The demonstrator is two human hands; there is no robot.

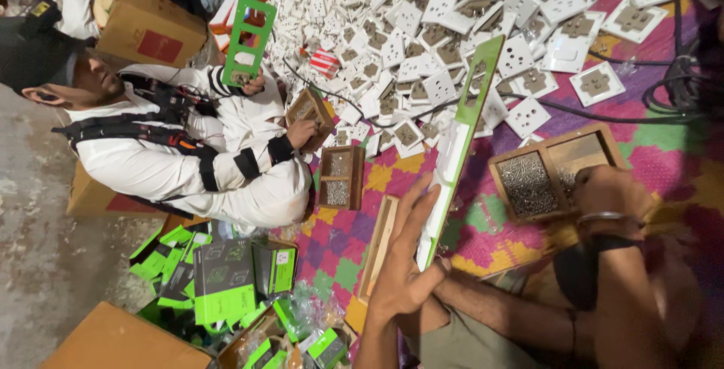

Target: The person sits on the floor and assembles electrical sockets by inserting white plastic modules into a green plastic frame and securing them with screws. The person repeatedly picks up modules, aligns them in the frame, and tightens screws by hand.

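My left hand (403, 263) holds a long green and white switch plate frame (469, 116) by its lower end, standing it on edge over the colourful mat (400, 173). My right hand (607, 192), with a metal bangle and a black wrist strap, is curled over one compartment of a wooden box (528, 180); the other compartment is full of small screws. I cannot see whether those fingers hold any screws. A narrow wooden tray (377, 248) lies just beside my left hand.
A big heap of white socket plates (452, 22) covers the mat beyond the frame. A co-worker in white (188, 150) holds a green frame (249, 33) and a small wooden box (309, 109). Another wooden box (341, 177), green cartons (222, 278), cardboard boxes (147, 26) and black cables (603, 116) lie around.
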